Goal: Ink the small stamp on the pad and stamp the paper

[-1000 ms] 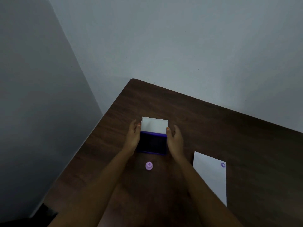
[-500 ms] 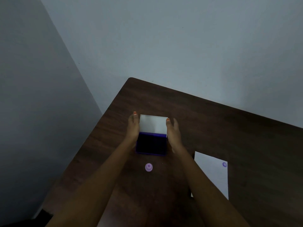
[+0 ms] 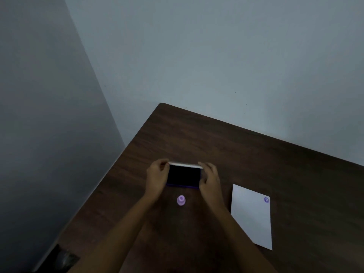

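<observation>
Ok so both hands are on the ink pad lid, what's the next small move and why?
Probably let go of the lid and have the right hand pick up the small stamp. The ink pad lies exposed, and the stamp stands untouched just in front of it.

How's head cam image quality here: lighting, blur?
Head view: dim, underexposed; ink pad reads near black, dark table grain faint. Left hand and right hand slightly soft; paper brightest, not blown out. Wide-angle slants the wall edges.
</observation>
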